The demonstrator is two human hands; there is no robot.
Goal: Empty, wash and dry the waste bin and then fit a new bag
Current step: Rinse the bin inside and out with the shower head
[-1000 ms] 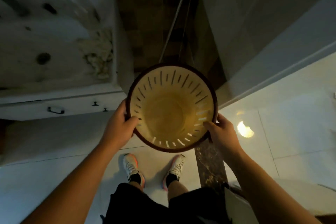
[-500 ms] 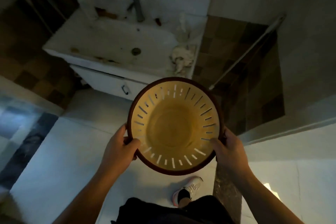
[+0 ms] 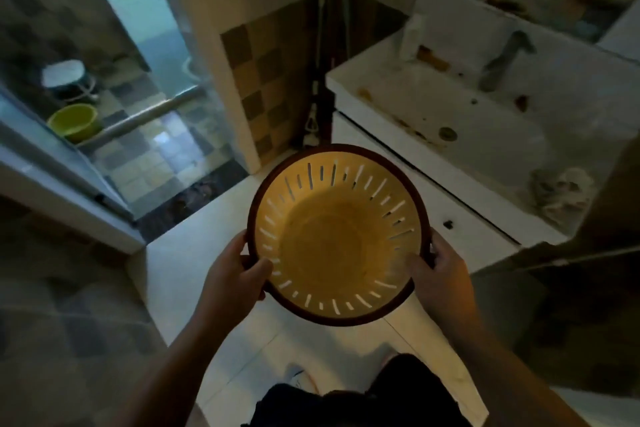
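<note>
the waste bin (image 3: 337, 236) sits at the centre of the frame, its open mouth facing the camera and its long axis running away toward the floor. round yellow plastic, slotted walls, dark rim. the left hand (image 3: 235, 276) and right hand (image 3: 441, 270) clamp opposite edges, thumbs inside.

Left hand (image 3: 235, 274): closed on the left rim of the waste bin (image 3: 337, 236), thumb inside, fingers outside.
Right hand (image 3: 441, 270): closed on the right rim, thumb inside.
Forearms: bare, reaching forward and converging.
Legs: dark shorts at bottom edge.
</note>
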